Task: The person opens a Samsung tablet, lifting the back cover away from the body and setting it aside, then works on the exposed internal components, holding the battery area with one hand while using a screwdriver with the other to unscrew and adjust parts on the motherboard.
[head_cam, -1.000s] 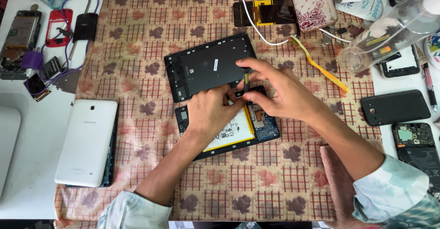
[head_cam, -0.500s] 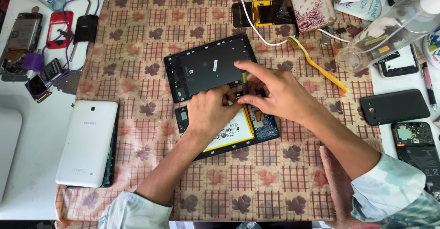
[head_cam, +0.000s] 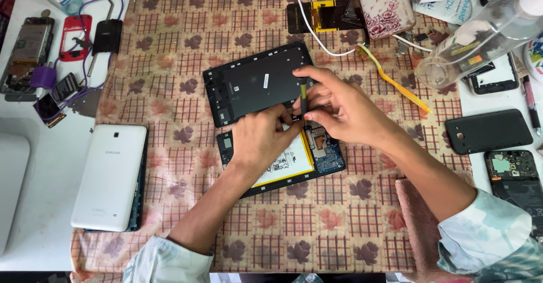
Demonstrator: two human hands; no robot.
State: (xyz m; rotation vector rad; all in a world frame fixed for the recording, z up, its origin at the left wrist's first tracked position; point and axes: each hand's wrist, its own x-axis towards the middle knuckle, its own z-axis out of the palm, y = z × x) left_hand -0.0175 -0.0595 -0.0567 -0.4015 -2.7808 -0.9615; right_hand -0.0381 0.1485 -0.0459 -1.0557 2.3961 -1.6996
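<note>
My right hand [head_cam: 345, 110] pinches a slim yellow-handled screwdriver [head_cam: 303, 97] upright over the opened black tablet with white battery [head_cam: 283, 164]; left hand [head_cam: 260, 138] presses flat on it, mid-table.

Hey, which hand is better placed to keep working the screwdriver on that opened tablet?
Likely the right hand: it grips the screwdriver upright over the opened tablet, while the left hand rests on the tablet, steadying it.
</note>
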